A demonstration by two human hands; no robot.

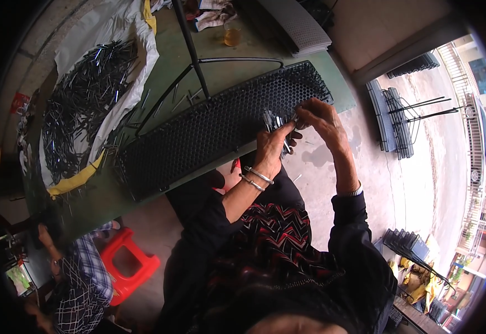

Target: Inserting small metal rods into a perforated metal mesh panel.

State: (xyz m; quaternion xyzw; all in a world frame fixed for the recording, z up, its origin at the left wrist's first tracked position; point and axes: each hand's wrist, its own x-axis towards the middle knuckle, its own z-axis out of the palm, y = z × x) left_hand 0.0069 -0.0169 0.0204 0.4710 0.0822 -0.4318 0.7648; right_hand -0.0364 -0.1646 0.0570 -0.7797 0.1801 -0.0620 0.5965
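Note:
A long black perforated metal mesh tray (198,136) lies slantwise across the green table (87,216), with a black bar frame (190,53) rising from its far side. My left hand (269,149) is closed around a bunch of short shiny metal rods (276,122) just over the tray's near edge. Close to the bunch, at the tray's right end, my right hand (322,119) has its thumb and fingers pinched together. What sits between those fingertips is too small to make out.
A large pale sack (142,72) lies opened at left, heaped with dark metal rods (87,100). Several loose rods (180,103) lie beyond the tray. A glass of amber liquid (232,37) and stacked perforated sheets (298,28) stand farther back. Another person (81,284) sits lower left near a red stool (123,261).

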